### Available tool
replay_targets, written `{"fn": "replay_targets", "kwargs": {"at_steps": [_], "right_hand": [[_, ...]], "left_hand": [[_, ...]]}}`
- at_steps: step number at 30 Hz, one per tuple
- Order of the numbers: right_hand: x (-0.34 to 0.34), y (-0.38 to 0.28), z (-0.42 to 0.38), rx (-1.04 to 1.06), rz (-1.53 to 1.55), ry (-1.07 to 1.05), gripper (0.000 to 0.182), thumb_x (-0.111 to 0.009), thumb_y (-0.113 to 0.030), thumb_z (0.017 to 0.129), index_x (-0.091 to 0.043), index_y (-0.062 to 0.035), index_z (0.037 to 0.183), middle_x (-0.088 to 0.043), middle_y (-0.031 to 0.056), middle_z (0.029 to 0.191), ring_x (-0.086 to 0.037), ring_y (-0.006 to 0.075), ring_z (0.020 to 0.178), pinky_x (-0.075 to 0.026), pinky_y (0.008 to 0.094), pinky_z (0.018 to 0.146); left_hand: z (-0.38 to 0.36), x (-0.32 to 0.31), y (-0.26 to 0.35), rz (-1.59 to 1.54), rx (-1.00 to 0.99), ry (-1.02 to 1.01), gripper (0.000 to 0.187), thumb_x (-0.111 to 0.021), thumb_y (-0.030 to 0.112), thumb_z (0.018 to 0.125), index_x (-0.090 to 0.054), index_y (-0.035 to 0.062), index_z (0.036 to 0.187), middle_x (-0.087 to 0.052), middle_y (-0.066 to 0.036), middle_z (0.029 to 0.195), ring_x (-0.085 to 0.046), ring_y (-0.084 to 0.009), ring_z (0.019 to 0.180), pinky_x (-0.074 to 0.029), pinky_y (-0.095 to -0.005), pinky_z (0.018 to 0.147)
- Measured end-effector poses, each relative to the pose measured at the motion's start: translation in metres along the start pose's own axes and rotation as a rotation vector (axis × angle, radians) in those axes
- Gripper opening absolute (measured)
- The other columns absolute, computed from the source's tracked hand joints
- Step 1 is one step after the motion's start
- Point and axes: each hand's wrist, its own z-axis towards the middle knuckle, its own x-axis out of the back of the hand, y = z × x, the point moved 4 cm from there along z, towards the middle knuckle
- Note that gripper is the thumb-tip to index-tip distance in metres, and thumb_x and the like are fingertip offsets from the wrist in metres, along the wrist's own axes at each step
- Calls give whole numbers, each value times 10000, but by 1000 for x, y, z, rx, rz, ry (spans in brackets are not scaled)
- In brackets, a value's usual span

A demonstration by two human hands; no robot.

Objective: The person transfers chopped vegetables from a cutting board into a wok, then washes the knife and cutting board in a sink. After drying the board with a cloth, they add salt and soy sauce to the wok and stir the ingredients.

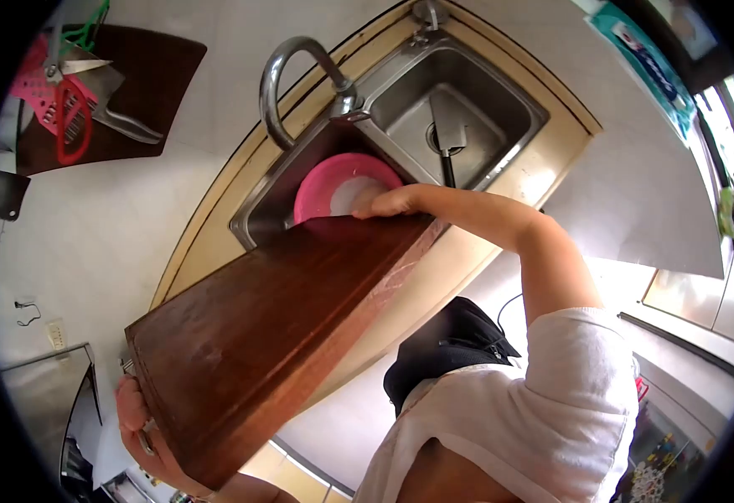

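A thick dark wooden board (266, 310) lies tilted over the counter, its upper end above the left sink basin (258, 220). My left hand (135, 412) grips the metal handle (146, 441) at the board's lower left end. At the upper end, my right hand (388, 202) is on the board's edge, with the fingers partly hidden. Below that hand, a pink basin (321, 186) sits in the left sink, with something whitish in it that I cannot make out.
The curved faucet (276, 80) rises behind the sinks. A cleaver (448, 126) lies in the right sink basin (501, 101). On the wall at the upper left, scissors (74, 126), a pink grater (36, 88) and other utensils hang before a dark panel (162, 75).
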Motion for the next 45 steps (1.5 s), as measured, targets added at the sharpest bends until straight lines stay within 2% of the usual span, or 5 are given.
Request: {"fn": "replay_targets", "kwargs": {"at_steps": [6,9,24,37,45], "right_hand": [[7,-1,-68,-161,65,-161,549,-449,-454,819,-486,2,1121,-507,88,1138,-481,180,1004,-334,321,903],[15,-21,-123,-328,222,-75,519,-445,-454,827,-518,-12,1088,-546,72,1076,-527,147,937,-386,287,859],[211,48,-190,-436,52,118,321,-499,-394,809,-610,-100,878,-595,9,795,-523,91,704,-411,228,648],[214,-23,-266,-19,3,232,272,-507,-248,799,-578,-40,960,-565,62,979,-518,120,910,-363,215,852],[190,-29,-328,1086,556,879,576,-225,-482,881,-495,-4,1054,-523,113,1048,-465,188,1020,-304,300,908]], "left_hand": [[-12,-20,20,762,-388,-316,213,-316,86,842,-448,18,995,-459,-67,962,-426,-134,975,-325,-297,884],[-12,-42,0,-1053,533,-359,123,-373,93,864,-386,24,763,-412,-47,743,-424,-130,697,-374,-267,687],[-85,-240,-119,-1212,687,-123,260,-381,182,868,-340,82,631,-225,14,519,-247,-106,484,-267,-244,504],[-95,-322,-172,-1224,587,-73,286,-374,205,845,-293,107,588,-226,1,526,-248,-130,503,-259,-266,579],[-98,-357,-183,-1285,468,-120,254,-393,205,837,-313,92,623,-256,-15,575,-273,-148,571,-270,-294,659]]}}
